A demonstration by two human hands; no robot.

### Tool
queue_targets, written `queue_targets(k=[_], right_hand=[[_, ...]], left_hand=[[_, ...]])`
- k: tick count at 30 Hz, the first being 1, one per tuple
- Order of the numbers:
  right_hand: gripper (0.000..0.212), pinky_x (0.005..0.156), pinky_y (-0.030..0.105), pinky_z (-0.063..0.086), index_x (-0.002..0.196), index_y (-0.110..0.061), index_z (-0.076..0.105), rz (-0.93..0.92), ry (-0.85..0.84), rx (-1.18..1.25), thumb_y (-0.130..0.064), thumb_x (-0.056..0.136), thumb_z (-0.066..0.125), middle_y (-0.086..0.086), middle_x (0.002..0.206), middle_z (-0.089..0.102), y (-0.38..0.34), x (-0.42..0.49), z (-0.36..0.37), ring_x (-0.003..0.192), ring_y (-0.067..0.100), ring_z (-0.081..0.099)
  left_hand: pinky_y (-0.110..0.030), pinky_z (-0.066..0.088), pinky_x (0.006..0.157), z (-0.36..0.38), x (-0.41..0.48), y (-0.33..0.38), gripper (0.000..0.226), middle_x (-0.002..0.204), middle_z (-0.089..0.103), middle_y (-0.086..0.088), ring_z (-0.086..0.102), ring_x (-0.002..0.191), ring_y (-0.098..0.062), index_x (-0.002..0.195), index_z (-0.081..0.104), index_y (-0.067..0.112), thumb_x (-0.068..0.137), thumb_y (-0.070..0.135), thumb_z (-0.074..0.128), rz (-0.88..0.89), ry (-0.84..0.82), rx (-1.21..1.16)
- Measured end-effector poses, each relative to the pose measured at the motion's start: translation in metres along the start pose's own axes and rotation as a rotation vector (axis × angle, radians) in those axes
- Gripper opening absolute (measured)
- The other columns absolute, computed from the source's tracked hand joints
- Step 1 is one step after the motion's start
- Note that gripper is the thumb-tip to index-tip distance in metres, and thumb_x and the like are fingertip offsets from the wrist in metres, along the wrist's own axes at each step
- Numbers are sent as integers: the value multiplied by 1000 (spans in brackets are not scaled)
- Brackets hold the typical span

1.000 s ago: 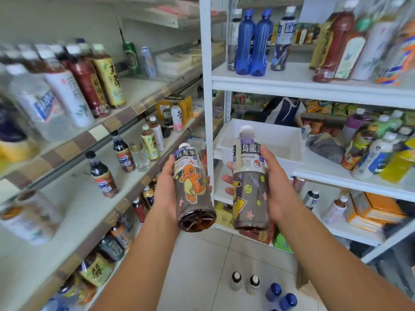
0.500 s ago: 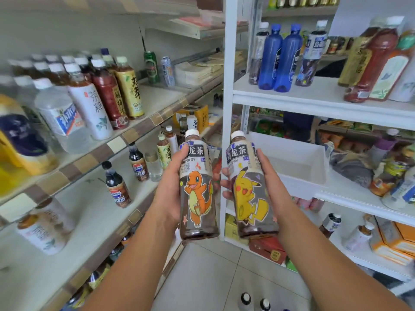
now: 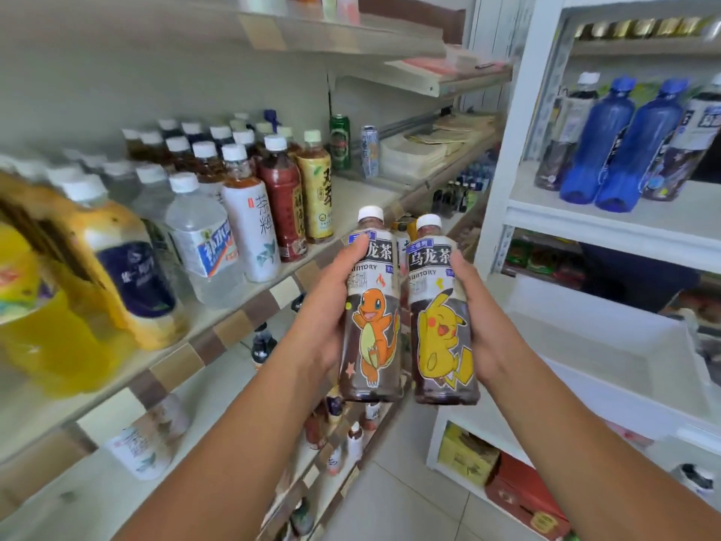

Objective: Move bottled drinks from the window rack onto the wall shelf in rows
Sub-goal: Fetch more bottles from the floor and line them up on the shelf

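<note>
Head view, nearest first: our left hand point(image 3: 324, 318) wraps around a clear plastic dark-tea bottle with a white cap and an orange cartoon lizard label point(image 3: 372, 329). Our right hand point(image 3: 482, 329) grips its twin, a white-capped dark-tea bottle with a yellow cartoon mouse label point(image 3: 443, 337). Both bottles are upright, side by side and about touching. They are held in the air between the 2 fixtures and rest on neither.

To our left runs the pale wall shelf with a brown-and-cream tiled front edge point(image 3: 234, 326). White-capped tea and water bottles point(image 3: 249, 197) already stand on it in rows several deep, so we judge that part of the job done. Beyond the last row, a bare stretch of shelf board leads to a green drinks can point(image 3: 340, 142) with a silver can point(image 3: 368, 150) beside it. We judge that these 2 bottles belong on that stretch.

Farther right, the white metal window rack point(image 3: 503, 189) carries 2 translucent blue bottles point(image 3: 608, 150) flanked by dark label-wrapped ones, so we reckon more trips remain.
</note>
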State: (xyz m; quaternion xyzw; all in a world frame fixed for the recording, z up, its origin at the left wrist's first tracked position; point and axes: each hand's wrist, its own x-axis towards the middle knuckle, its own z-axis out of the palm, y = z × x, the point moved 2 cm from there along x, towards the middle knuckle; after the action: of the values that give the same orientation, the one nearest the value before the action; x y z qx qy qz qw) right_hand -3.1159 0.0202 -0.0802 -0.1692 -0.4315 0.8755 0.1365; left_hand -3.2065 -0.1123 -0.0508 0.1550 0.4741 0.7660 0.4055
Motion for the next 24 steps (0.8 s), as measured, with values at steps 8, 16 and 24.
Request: queue_targets(k=[8,16,24], right_hand=[[55,113,57,39,133,-15,64,-7,-97,29,-52,93,60,16,131,66,-28,58,17,120,34,63],[79,90,48,57,125,-13,65,-106,-187,-94,-55,61,82,17,125,70,-75,139,3,111,33,70],[33,59,31,60,100,-14,71,-253,-215,-180,-38,76,67,7,91,79,-145,239,-9,77,21,77]], left_hand=[[-46,58,88,-10,51,53,52,108,75,-11,72,101,-28,122,65,10,86,49,64,183,132,317],[-36,62,73,22,126,105,68,105,76,-3,75,87,-18,119,56,19,63,39,89,225,183,646],[-41,60,84,67,205,178,38,96,78,-1,75,87,-16,108,63,21,77,27,84,261,118,1056]])
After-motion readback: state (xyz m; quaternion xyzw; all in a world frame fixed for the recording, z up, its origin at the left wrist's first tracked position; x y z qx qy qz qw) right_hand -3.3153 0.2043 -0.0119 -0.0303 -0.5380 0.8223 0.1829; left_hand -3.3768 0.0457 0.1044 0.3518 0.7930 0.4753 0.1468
